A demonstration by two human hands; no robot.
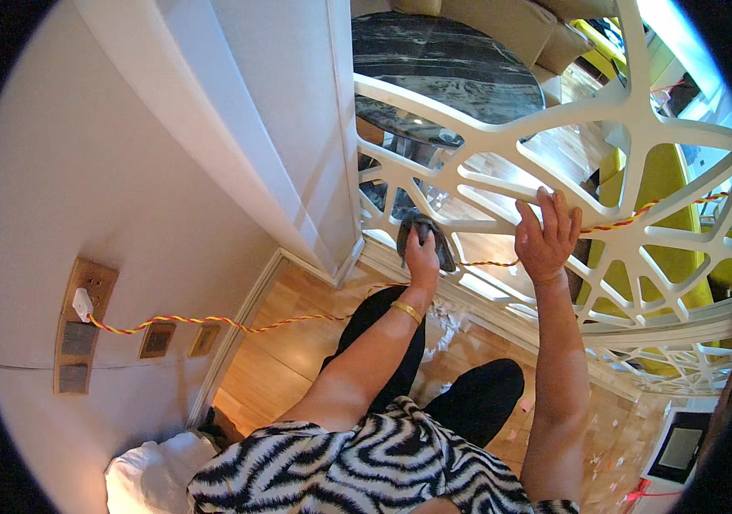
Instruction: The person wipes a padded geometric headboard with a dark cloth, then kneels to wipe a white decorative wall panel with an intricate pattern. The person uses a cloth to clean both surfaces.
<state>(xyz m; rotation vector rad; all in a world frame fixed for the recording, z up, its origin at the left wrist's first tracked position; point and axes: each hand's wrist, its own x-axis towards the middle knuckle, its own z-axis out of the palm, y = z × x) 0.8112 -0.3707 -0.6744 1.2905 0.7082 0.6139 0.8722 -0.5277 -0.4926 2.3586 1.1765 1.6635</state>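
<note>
My left hand [422,262], with a gold bangle at its wrist, is closed on a dark grey cloth [440,243]. It presses this bunched cloth near the lower left part of a white openwork lattice panel [584,114]. My right hand [547,240] is raised at the lattice with fingers apart and holds nothing visible; whether the fingertips touch the panel I cannot tell. A twisted red and yellow cord [238,323] runs from a white plug [83,303] in the wall, passes by both hands and goes on across the lattice to the right.
Several wood-coloured socket plates [92,278] are on the left wall. White scraps [443,327] litter the wooden floor. Behind the lattice stand a dark marble-patterned table [460,64] and yellow chairs [670,184]. A white bag-like bundle [160,471] sits lower left, a black-and-white framed object [681,445] lower right.
</note>
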